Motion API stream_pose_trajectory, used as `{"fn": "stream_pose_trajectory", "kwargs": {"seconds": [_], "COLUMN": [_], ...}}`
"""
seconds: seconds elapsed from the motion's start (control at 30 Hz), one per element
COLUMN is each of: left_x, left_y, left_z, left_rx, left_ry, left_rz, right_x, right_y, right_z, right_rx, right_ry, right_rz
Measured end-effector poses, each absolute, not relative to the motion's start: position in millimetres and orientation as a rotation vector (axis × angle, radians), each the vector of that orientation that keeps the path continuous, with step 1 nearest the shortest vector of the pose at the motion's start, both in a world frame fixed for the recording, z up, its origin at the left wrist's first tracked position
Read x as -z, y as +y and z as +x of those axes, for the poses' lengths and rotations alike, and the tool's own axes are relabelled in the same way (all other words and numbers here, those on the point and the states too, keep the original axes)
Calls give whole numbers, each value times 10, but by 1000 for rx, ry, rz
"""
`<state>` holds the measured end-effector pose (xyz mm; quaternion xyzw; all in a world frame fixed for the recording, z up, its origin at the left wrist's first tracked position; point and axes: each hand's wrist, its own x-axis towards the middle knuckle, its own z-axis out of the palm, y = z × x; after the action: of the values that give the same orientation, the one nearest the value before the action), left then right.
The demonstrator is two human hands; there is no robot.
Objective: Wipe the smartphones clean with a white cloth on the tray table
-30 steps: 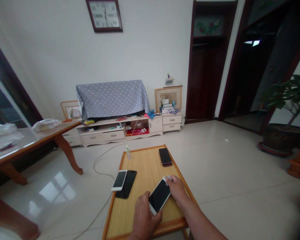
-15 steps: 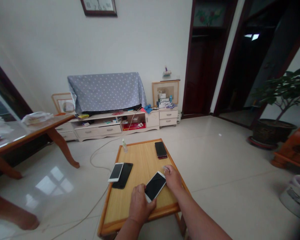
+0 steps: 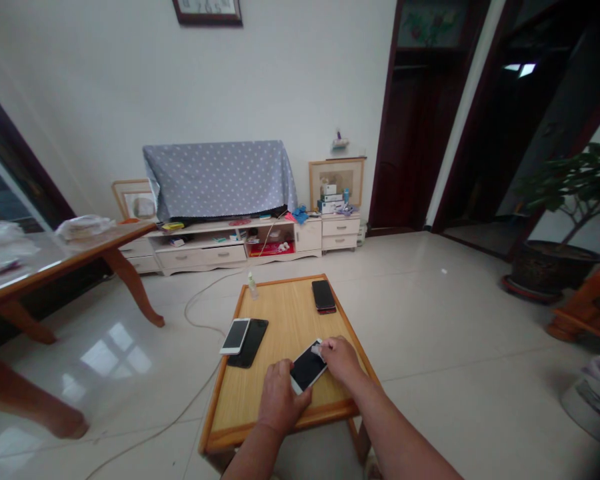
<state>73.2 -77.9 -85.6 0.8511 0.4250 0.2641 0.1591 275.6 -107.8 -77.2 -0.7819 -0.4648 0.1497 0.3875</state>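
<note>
A white-framed smartphone (image 3: 307,370) with a dark screen is at the near side of the small wooden table (image 3: 285,303). My left hand (image 3: 280,395) grips its lower left end, fingers on one edge and thumb on the other. My right hand (image 3: 341,360) is closed on a small whitish wipe (image 3: 319,351), which lies against the upper part of the screen. To the left, another white phone (image 3: 235,336) rests partly on a larger black phone or tablet (image 3: 250,343). A black phone (image 3: 323,295) lies on a dark red one at the far right corner.
A small clear bottle with a greenish top (image 3: 253,285) stands at the table's far left corner. A cable (image 3: 193,413) runs over the floor on the left. A larger wooden table (image 3: 120,250) is at left, a low white cabinet (image 3: 200,259) beyond, a potted plant (image 3: 555,267) at right.
My right hand has moved left from the phone's upper right edge, bringing the wipe over the screen. My left hand keeps its hold. The camera view has shifted slightly.
</note>
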Motion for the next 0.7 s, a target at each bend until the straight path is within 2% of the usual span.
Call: {"fn": "stream_pose_trajectory", "kwargs": {"seconds": [0.3,0.7], "left_x": [860,1028], "left_y": [-745,-653], "left_z": [710,664], "left_rx": [-695,-794], "left_ry": [1214,1201], "left_rz": [2378,2343], "right_x": [722,580], "right_y": [-1135,-1188], "right_z": [2640,2704], "right_rx": [-272,-160], "right_ry": [-1325,-1397], "right_rz": [-2046,-2072]}}
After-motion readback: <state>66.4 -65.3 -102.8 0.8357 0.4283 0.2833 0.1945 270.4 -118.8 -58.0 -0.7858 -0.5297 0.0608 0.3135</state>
